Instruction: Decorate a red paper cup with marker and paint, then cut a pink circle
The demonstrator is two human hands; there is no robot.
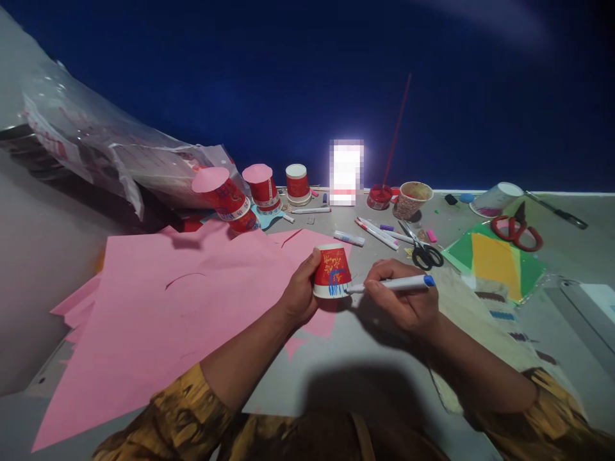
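My left hand [302, 291] is wrapped round a red paper cup [331, 266], which it holds upside down with the white rim at the bottom. Gold lettering and blue ink strokes show on the cup's side, some strokes running down onto the rim. In my right hand [403, 298] is a white marker pen [398, 283] with a blue end, gripped like a pencil. Its tip meets the cup near the rim on the right. Large sheets of pink paper [206, 288] spread under and left of my left hand.
Several red cups stand behind, among them one with a pink paper top [258, 174]. Black-handled scissors [426, 256], loose markers [376, 234] and a paint jar [379, 197] lie beyond my right hand. Red-handled scissors [516, 232] rest on coloured sheets [497, 262]. A plastic bag [120, 141] fills the left.
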